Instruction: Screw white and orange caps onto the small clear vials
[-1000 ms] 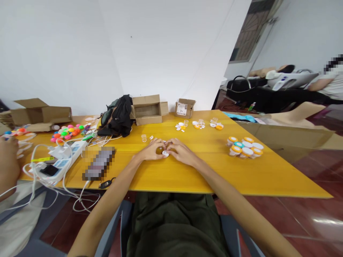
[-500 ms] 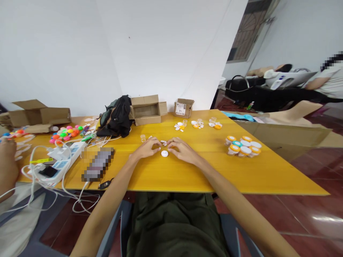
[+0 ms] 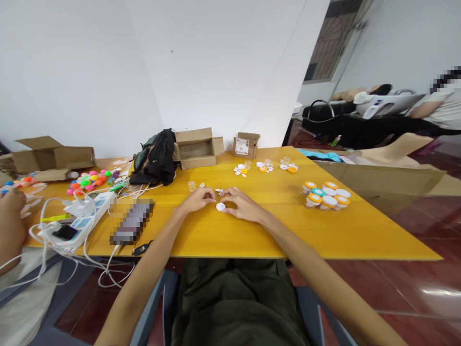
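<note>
A small round white disc (image 3: 220,207) rests on the yellow table in front of me. My left hand (image 3: 199,200) is beside it on the left, thumb and fingertips drawn together; whatever is in that pinch is too small to make out. From the right, my right hand (image 3: 242,204) reaches in with thumb and forefinger apart. Its thumb tip is at the disc's edge, and its forefinger is near some small white pieces (image 3: 218,191) just behind the disc. Beyond my left hand stands a clear little cup (image 3: 192,186) with more white bits (image 3: 202,185) next to it.
Several lidded jars (image 3: 327,195) cluster at right. Cups, lids and small parts lie in groups (image 3: 265,166) at the back, before cardboard boxes (image 3: 196,149). A phone (image 3: 132,222), power strip (image 3: 90,218) and cables occupy the left, near another person's hand (image 3: 12,204).
My left fingertips have closed together. My right hand has shifted slightly left, bringing its thumb to the disc's edge. The other person's hand at far left has moved a little.
</note>
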A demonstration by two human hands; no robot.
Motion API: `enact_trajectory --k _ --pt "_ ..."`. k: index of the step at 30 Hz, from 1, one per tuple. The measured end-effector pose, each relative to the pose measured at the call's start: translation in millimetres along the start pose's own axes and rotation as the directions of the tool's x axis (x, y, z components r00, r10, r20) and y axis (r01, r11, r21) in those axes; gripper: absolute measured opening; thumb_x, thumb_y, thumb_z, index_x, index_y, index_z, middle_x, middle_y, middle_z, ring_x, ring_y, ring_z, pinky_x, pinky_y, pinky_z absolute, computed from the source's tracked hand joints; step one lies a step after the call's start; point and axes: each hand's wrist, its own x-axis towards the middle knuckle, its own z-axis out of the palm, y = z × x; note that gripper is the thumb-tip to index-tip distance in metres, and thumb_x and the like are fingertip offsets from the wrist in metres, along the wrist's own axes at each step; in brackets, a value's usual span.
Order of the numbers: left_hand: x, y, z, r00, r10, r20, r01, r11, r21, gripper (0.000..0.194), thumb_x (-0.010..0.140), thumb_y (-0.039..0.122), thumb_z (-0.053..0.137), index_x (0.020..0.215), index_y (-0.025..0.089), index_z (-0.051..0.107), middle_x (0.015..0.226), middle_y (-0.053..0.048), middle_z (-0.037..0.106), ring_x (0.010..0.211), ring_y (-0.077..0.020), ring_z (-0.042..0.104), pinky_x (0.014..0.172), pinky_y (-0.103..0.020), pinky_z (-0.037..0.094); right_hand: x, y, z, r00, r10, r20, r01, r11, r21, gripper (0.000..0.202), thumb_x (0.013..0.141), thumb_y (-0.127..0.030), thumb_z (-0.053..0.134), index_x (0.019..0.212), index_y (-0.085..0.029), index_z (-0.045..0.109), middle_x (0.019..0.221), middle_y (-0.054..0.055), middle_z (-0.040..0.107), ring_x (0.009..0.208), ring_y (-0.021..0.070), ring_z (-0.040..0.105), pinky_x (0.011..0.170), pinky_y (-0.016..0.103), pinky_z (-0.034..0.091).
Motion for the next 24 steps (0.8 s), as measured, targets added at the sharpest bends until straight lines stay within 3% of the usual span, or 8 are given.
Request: enact_trajectory --k 9,24 --pt "-1 14 -1.9 0.998 0.000 0.055 0.011 0.982 -0.187 0.016 0.078 0.032 0.067 0.075 0.016 0.068 0.073 -0.002 0.067 0.071 -0.0142 0.058 0.074 -0.029 0.047 2 -1 0 1.000 0.027 -0.011 -0.027 1.000 0.011 0.011 0.082 -0.025 0.071 0.092 -0.024 0.070 0.114 0.008 0.062 0.111 0.0257 0.058 0.098 0.045 0.046" --pt "2 8 7.5 0.993 -0.006 0.114 0.033 0.971 -0.238 0.019 0.078 0.031 0.068 0.071 0.014 0.071 0.069 -0.002 0.066 0.067 -0.0127 0.055 0.070 -0.026 0.044 3 -7 -2 0.999 0.049 -0.003 -0.049 0.998 0.032 0.009 0.083 -0.030 0.070 0.089 -0.023 0.069 0.114 0.009 0.062 0.111 0.0257 0.058 0.099 0.045 0.045"
